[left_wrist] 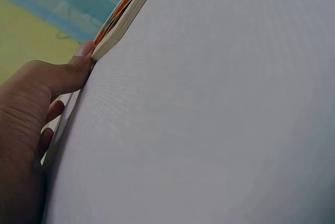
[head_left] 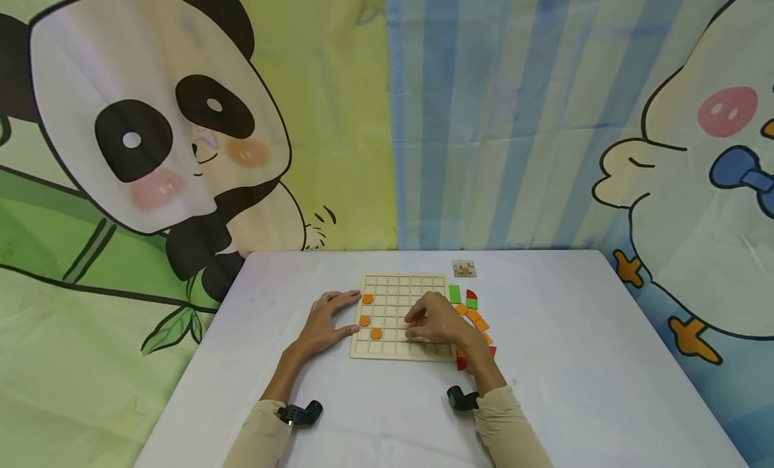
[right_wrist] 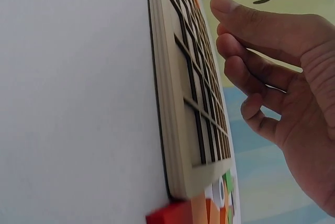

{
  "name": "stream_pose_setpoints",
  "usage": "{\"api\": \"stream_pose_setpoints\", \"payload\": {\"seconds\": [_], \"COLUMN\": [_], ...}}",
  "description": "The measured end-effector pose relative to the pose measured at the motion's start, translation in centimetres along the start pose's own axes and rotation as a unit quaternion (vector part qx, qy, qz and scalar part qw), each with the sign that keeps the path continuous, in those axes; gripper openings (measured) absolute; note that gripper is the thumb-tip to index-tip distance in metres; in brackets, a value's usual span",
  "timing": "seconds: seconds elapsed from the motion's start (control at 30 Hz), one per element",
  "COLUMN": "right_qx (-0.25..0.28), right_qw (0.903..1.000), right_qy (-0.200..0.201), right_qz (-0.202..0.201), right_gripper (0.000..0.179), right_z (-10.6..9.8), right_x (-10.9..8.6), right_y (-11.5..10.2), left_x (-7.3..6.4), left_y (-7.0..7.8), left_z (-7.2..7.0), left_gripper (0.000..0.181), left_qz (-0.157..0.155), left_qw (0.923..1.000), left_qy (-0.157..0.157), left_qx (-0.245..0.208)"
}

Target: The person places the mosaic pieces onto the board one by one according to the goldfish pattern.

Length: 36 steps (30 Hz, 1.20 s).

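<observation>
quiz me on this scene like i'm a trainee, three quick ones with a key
1. How many orange discs show on the grid board in the head view?
2. True or false: those discs lie nearer the board's right edge than its left.
3. Fill in: the hand at the board's left edge is the person's ____ hand.

Key: 1. Three. 2. False. 3. Left hand.

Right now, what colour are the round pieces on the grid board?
All three visible round pieces are orange; best seen in the head view.
</observation>
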State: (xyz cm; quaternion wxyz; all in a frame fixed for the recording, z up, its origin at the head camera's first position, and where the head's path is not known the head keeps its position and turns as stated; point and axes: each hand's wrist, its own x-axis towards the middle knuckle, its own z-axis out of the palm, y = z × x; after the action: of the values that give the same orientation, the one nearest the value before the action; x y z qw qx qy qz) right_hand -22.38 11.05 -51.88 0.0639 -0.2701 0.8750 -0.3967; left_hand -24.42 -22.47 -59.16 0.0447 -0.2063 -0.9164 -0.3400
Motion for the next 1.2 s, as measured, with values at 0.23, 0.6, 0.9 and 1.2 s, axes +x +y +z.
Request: {"api": "stream_pose_setpoints", "payload": {"seconds": [0.23, 0.6, 0.9, 1.2], "right_qx": [0.009, 0.02, -0.005, -0.02], "right_qw": [0.9999, 0.999, 0.9986, 0.9968], "right_qy": [0.012, 0.025, 0.033, 0.045], "right_qz": [0.007, 0.031, 0.04, 0.063], "right_gripper": [0.02, 0.022, 0.023, 0.024], "right_z": [-1.0, -3.0, -4.0, -5.1], "right_x": [-1.3, -2.9, -3.9, -4.9], "right_y": [1.2, 2.2, 3.4, 4.2], "left_x": [0.0, 0.0, 0.0, 0.1], "left_y": [0.3, 0.5, 0.5, 0.2], "left_z": [-0.2, -0.3, -0.1, -0.1], "left_gripper": [0.077, 0.077, 0.077, 0.077], "left_qz": [0.005, 0.011, 0.011, 0.016], "left_qw": [1.0, 0.9999, 0.9999, 0.9998], "left_qy": [0.002, 0.006, 0.006, 0.008], "left_qx": [-0.005, -0.009, -0.004, -0.002]}}
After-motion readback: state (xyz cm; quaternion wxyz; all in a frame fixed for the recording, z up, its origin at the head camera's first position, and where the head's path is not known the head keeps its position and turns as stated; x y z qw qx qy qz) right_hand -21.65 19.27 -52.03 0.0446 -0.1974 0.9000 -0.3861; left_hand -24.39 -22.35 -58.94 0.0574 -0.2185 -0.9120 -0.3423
